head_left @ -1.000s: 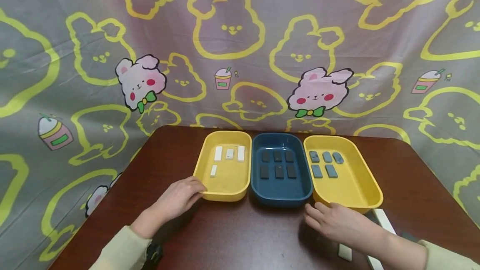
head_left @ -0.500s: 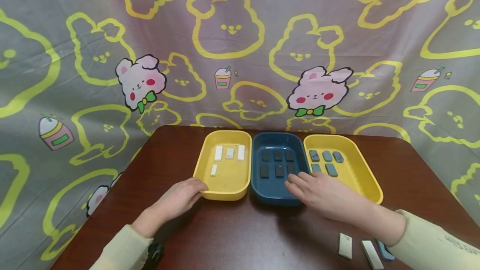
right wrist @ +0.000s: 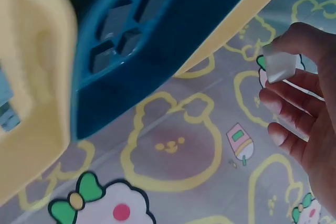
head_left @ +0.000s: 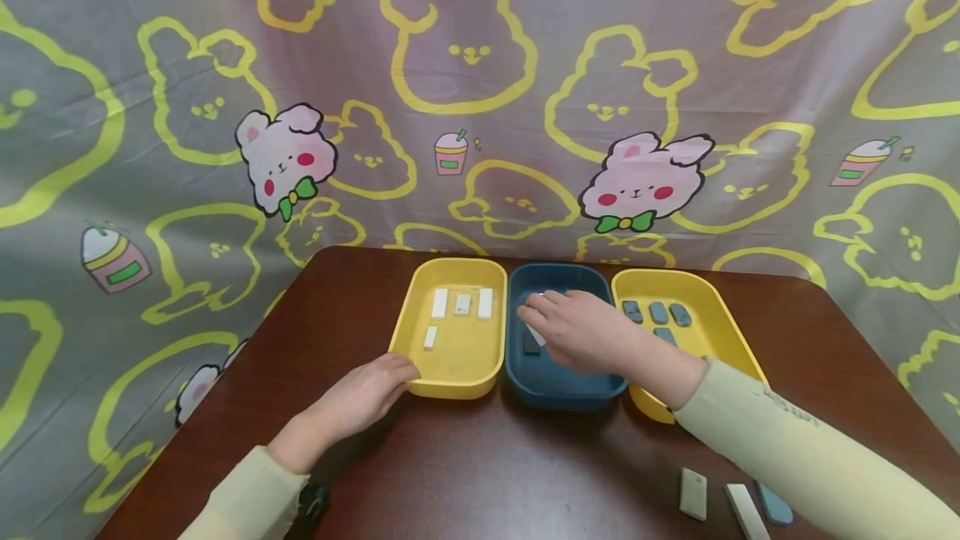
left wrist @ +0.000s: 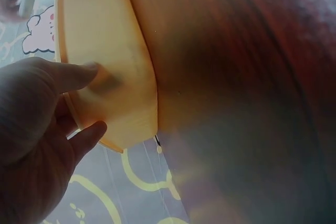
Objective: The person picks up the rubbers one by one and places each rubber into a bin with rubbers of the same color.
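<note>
My left hand (head_left: 371, 388) grips the near left corner of the left yellow tray (head_left: 459, 367), its thumb (left wrist: 79, 76) against the outer wall in the left wrist view. Several white blocks (head_left: 485, 303) lie in that tray. Over the dark blue tray (head_left: 566, 395), my right hand (head_left: 588, 332) pinches a white block (right wrist: 279, 64) between thumb and fingers, clear of the tray in the right wrist view. Dark blocks (head_left: 532, 344) inside the blue tray are mostly hidden by the hand in the head view.
The right yellow tray (head_left: 723, 332) holds several blue-grey blocks (head_left: 658, 312). On the table (head_left: 480, 473) at front right lie a whitish block (head_left: 693, 494), a longer white block (head_left: 747, 512) and a blue block (head_left: 774, 503). A patterned cloth (head_left: 517, 65) hangs behind.
My right hand has moved left and away from me, from in front of the right yellow tray to over the blue tray, carrying the white block. The left hand has stayed at its tray.
</note>
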`<state>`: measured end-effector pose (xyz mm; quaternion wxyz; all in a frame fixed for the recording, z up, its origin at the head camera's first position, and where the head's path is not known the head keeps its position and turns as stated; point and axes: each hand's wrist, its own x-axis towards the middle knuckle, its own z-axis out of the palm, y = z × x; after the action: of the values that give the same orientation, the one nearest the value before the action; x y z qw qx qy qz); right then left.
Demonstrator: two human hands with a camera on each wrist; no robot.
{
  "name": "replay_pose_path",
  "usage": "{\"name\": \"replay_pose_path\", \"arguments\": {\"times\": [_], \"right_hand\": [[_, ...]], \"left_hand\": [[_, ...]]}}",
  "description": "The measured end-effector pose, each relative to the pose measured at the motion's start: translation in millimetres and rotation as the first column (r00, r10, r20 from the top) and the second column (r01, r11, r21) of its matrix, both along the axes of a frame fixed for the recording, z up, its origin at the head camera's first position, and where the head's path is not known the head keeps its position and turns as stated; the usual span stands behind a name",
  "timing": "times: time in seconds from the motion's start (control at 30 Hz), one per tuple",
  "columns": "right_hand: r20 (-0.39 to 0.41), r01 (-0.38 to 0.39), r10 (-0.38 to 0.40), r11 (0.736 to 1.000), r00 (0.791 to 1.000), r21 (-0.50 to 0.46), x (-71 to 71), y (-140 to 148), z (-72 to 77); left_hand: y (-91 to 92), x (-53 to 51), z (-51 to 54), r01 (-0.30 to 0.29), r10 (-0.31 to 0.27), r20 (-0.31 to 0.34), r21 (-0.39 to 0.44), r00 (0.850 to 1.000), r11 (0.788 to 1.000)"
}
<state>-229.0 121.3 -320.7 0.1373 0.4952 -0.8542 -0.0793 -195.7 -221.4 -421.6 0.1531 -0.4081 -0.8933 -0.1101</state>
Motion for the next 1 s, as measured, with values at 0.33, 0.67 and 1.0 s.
{"name": "replay_pose_path", "arguments": {"times": [0.33,0.67,1.0], "right_hand": [[0.221,0.159,-0.139,0.985,0.965,-0.074,-35.8,-46.2,1.6],[0.261,0.251,-0.232,0.967,0.937,-0.044,-60.3,-107.4,-10.7],[0.320,0.311,-0.320,0.947,0.892,0.081,-79.4,-133.3,-36.6]], "left_hand": [[1.7,-1.7,2.3,0.002,-0.002,-0.008,0.009,1.000,1.000],[0.2,0.5,1.2,-0.011,0.011,0.003,0.003,1.000,1.000],[-0.3,-0.3,-0.3,0.001,-0.001,-0.016,-0.003,1.000,1.000]]}}
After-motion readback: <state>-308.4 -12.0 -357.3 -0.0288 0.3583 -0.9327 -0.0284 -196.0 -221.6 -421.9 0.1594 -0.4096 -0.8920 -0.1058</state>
